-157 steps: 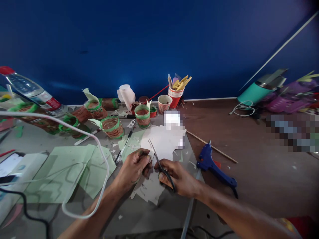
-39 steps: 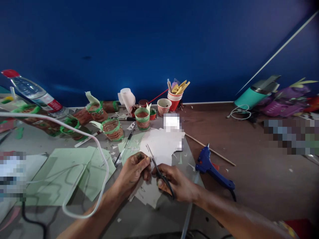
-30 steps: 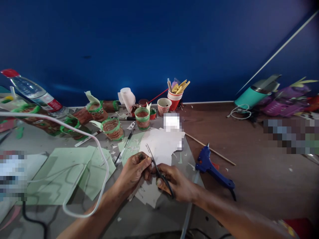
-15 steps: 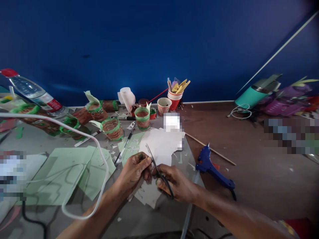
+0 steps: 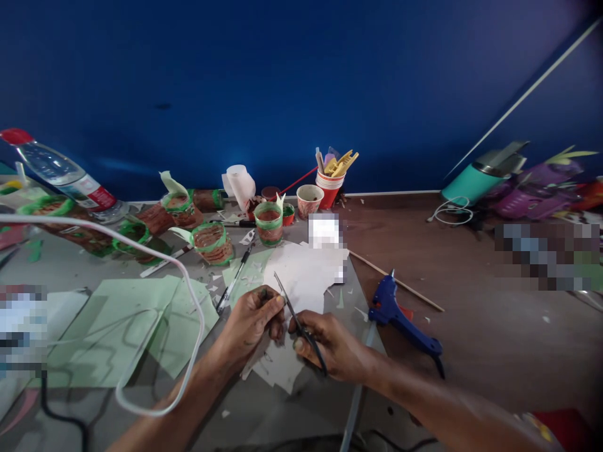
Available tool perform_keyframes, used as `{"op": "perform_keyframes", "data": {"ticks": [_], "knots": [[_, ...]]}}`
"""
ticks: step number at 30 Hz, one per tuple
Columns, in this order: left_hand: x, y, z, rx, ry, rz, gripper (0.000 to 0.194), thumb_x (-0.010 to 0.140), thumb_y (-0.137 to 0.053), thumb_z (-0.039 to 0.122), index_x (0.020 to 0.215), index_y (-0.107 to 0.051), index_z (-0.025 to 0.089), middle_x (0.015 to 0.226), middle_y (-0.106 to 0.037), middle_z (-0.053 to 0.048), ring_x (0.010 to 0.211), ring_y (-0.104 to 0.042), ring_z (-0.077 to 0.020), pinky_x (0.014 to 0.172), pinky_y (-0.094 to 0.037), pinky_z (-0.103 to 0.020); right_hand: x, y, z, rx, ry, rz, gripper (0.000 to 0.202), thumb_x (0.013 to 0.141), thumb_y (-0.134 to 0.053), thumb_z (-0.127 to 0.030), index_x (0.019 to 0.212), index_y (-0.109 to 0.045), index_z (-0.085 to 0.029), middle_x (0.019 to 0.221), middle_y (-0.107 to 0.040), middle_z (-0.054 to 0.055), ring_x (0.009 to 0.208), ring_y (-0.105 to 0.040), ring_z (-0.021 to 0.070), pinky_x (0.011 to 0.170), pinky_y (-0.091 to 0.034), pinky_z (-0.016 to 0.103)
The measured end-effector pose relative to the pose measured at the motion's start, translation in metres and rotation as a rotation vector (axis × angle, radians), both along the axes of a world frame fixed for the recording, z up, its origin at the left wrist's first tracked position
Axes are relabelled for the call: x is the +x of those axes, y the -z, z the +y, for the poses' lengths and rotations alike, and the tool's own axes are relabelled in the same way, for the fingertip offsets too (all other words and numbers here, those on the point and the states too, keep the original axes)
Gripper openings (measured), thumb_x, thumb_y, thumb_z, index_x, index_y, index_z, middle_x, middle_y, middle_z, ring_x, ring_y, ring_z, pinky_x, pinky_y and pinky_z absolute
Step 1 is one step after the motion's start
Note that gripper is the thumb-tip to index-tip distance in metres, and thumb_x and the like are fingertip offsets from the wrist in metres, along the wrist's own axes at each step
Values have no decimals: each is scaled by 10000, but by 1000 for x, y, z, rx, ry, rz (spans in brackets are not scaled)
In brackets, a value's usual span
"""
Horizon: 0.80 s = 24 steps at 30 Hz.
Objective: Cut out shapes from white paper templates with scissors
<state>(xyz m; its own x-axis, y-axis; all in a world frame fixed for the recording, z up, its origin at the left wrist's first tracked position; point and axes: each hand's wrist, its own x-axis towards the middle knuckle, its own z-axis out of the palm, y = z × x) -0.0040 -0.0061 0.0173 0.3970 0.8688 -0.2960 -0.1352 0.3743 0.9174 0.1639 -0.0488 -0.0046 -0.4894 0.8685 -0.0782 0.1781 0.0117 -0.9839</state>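
My right hand (image 5: 325, 345) grips a pair of black-handled scissors (image 5: 311, 342), with its thin blades pointing up and away to the left. Close beside it, my left hand (image 5: 257, 317) is closed in a pinch, thumb against fingers, right by the blades. What sits in that pinch is too small and hidden to make out. Below and beyond both hands lies white paper (image 5: 301, 267), cut along its edges, with small scraps around it. Green and brown smudges mark the fingers.
Brown cups with green rims (image 5: 269, 226) stand beyond my hands. A blue glue gun (image 5: 402, 317) and a wooden stick (image 5: 419, 295) lie to the right. Green paper sheets (image 5: 108, 326) and a looping white cable (image 5: 200, 320) are at left. A plastic bottle (image 5: 61, 172) leans behind.
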Motion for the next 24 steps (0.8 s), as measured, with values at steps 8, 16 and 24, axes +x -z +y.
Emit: {"op": "perform_keyframes", "data": {"ticks": [8, 16, 24], "knots": [[-4, 5, 2, 53, 22, 34, 311, 769, -615, 405, 626, -504, 152, 468, -520, 36, 380, -463, -70, 421, -396, -206, -1, -1, 0, -4, -3, 21, 332, 841, -492, -488, 863, -482, -157, 586, -385, -45, 509, -339, 86, 456, -260, 203], [-6, 6, 4, 96, 15, 126, 288, 793, -581, 393, 657, -489, 156, 468, -483, 53, 393, -447, -61, 415, -352, -184, -1, 1, 1, 43, 3, -20, 264, 860, -468, -420, 861, -489, -156, 567, -382, -47, 491, -335, 85, 452, -250, 202], [-12, 13, 10, 111, -9, 112, 264, 799, -570, 376, 673, -491, 157, 570, -470, 50, 446, -440, -52, 426, -327, -177, 1, 6, 1, 62, -21, -82, 227, 864, -472, -395, 868, -504, -169, 553, -380, -55, 485, -326, 82, 450, -236, 202]]}}
